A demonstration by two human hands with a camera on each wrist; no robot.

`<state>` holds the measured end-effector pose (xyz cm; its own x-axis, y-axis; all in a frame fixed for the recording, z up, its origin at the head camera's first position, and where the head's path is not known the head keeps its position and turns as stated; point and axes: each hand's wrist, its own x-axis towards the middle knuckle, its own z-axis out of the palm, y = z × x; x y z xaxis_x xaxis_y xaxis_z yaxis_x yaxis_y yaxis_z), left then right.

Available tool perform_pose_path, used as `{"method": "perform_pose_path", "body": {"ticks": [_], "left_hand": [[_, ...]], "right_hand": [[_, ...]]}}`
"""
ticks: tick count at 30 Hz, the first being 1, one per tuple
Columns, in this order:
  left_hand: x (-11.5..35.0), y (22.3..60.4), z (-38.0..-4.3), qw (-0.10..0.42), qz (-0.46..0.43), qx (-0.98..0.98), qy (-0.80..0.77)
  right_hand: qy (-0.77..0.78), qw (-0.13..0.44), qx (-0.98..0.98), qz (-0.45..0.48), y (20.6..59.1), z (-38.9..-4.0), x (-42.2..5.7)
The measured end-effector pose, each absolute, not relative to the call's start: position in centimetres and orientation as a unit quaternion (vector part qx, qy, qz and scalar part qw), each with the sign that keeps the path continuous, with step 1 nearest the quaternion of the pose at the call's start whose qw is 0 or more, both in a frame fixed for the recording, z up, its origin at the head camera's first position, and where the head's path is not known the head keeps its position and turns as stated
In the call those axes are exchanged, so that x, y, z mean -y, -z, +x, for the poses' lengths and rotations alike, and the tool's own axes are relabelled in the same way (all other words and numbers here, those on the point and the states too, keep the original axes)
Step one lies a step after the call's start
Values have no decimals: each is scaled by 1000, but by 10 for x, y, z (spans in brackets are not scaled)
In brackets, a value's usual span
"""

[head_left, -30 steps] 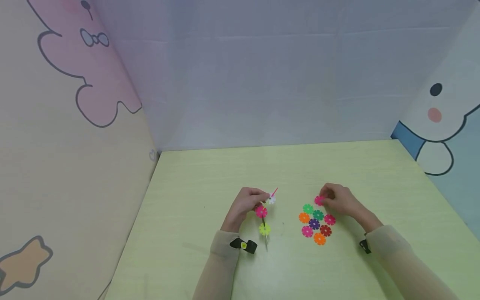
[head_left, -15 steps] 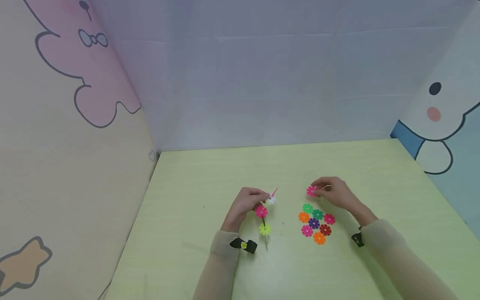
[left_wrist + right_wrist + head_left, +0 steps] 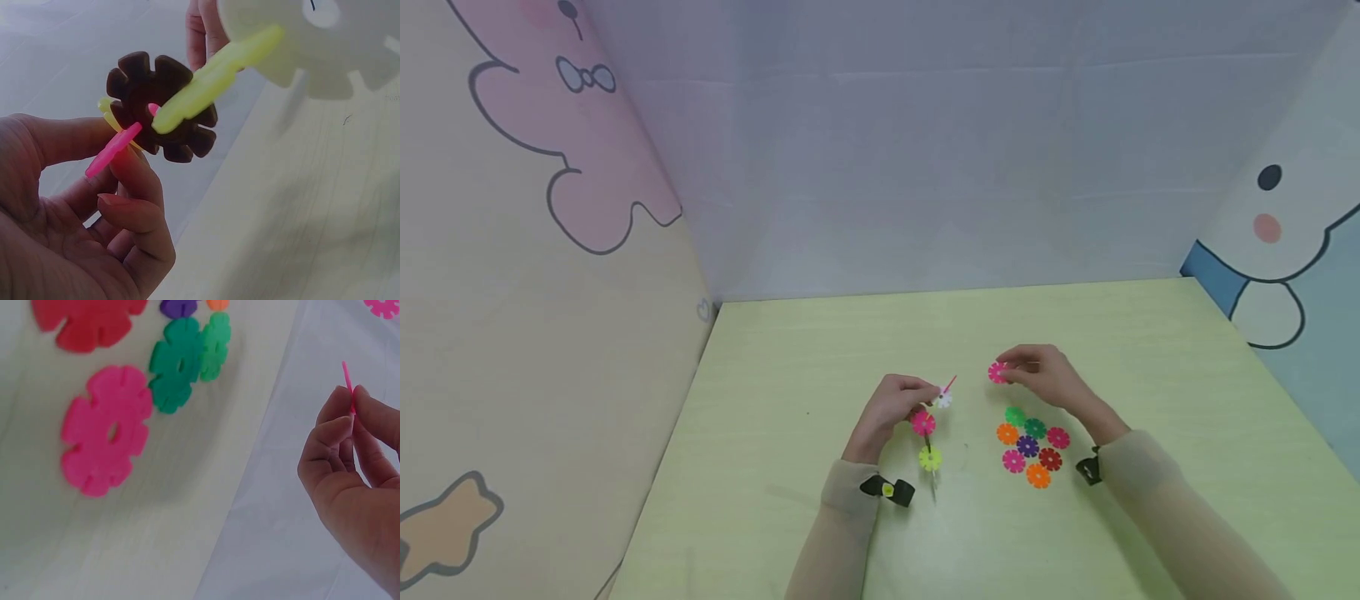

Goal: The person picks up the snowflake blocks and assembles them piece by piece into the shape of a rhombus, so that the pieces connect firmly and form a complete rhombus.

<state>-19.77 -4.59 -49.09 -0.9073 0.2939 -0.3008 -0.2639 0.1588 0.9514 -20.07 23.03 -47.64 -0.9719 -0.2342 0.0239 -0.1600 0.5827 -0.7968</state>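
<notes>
In the head view my left hand (image 3: 886, 410) pinches a chain of slotted snowflake discs joined at their slots. The chain has a white disc (image 3: 944, 398) at the top, a pink disc (image 3: 923, 423) in the middle and a yellow-green disc (image 3: 930, 458) lower down. Close up in the left wrist view, a dark brown disc (image 3: 134, 90) sits between edge-on yellow and pink ones, and a large pale disc (image 3: 300, 44) fills the upper right. My right hand (image 3: 1047, 377) pinches a loose pink snowflake disc (image 3: 997, 372) between thumb and fingers, apart from the chain.
Several loose discs lie in a cluster on the pale table (image 3: 790, 358), below my right hand: among them a purple disc (image 3: 1027, 447), a dark red disc (image 3: 1050, 459) and an orange disc (image 3: 1038, 476). A white sheet (image 3: 910, 167) hangs behind the table.
My right hand has carried its pink disc up and left from beside the cluster, closer to the chain. My left hand and the chain have hardly moved.
</notes>
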Motion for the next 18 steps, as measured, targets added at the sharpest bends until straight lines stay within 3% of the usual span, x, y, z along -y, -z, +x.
{"method": "perform_pose_path", "body": {"ticks": [18], "left_hand": [[46,490,-198,218,11,-739,-638]], "right_hand": [[499,70,-858,-102,470,-201,-200]]}}
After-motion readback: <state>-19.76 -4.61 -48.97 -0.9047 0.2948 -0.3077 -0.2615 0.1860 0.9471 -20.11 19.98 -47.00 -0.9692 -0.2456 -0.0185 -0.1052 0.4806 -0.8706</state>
